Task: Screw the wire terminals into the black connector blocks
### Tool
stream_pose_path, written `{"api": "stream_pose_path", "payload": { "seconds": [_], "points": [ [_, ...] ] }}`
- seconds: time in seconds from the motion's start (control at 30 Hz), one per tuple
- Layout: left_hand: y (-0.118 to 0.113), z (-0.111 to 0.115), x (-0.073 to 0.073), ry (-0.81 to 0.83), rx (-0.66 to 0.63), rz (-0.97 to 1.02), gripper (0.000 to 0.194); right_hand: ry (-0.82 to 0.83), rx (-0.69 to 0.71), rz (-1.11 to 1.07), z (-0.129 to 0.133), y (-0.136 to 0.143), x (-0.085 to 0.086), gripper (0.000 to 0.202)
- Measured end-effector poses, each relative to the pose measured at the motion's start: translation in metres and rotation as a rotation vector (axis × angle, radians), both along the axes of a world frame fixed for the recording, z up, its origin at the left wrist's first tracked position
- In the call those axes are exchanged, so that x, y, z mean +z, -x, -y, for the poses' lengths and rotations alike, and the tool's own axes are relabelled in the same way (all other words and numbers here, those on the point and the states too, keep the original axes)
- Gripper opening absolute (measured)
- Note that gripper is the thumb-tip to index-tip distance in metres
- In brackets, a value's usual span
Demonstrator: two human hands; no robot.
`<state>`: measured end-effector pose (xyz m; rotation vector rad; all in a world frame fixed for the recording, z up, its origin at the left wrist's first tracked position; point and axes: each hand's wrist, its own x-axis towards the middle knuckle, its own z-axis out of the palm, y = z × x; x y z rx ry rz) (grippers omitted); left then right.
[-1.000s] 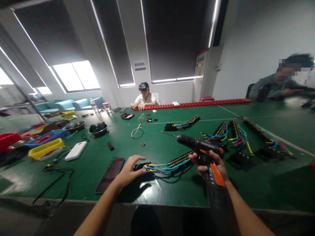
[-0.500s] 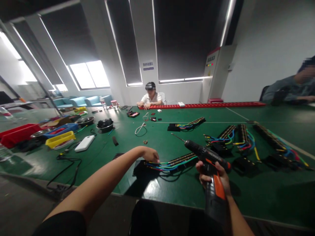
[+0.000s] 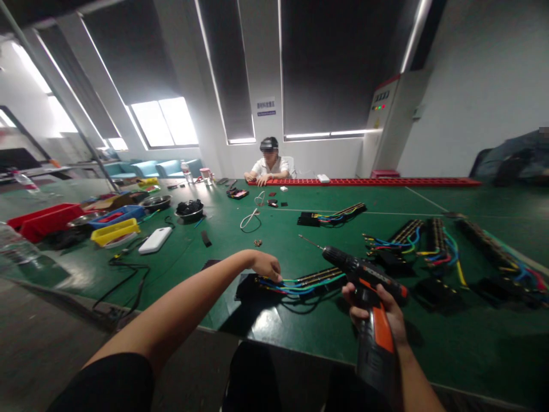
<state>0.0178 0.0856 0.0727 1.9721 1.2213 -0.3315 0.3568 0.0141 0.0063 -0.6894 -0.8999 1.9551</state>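
My right hand [image 3: 377, 315] grips a black and orange cordless drill [image 3: 377, 337] by its handle, the long bit [image 3: 311, 241] pointing up and left above the table. My left hand [image 3: 266, 265] is closed, fingers bent downward at the coloured wires [image 3: 285, 289] of a wired assembly. What its fingertips pinch is hidden. That assembly has a black box [image 3: 246, 286] at its left end and a dark strip with brass-coloured contacts [image 3: 319, 276] running right, partly behind the drill. Just beyond my left hand lies a small pile of brass-coloured parts [image 3: 258, 243].
More wired strips [image 3: 403, 234] lie to the right, and another [image 3: 334, 216] farther back. At left are a yellow bin [image 3: 115, 233], a blue bin [image 3: 118, 216], a white power bank-like block [image 3: 155, 240] and a bowl of black parts [image 3: 190, 210]. A co-worker [image 3: 269, 166] sits opposite, behind a red rail [image 3: 369, 182].
The view has shifted slightly, so the scene sits a little farther right. My left hand stays at the wires; the drill is held in much the same pose.
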Motion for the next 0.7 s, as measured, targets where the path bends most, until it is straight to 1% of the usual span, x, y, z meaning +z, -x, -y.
{"api": "stream_pose_path", "payload": {
  "seconds": [0.1, 0.2, 0.43, 0.57, 0.7],
  "points": [
    [-0.001, 0.0, 0.003, 0.034, -0.009, 0.017, 0.021, 0.016, 0.008, 0.013, 0.0, 0.0, -0.001, 0.047],
    [-0.001, 0.0, 0.005, 0.047, -0.007, 0.032, 0.018, 0.03, -0.025, 0.004, 0.0, 0.001, -0.002, 0.047],
    [-0.003, -0.002, 0.009, 0.058, 0.038, 0.057, 0.015, 0.084, -0.024, -0.057, 0.003, 0.002, 0.001, 0.045],
    [-0.001, -0.005, 0.009, 0.069, 0.091, 0.076, 0.017, 0.08, -0.041, -0.07, 0.005, 0.003, 0.0, 0.046],
    [0.002, -0.01, 0.005, 0.123, 0.148, 0.086, 0.023, 0.13, -0.062, -0.145, 0.005, 0.005, -0.004, 0.045]
  ]
}}
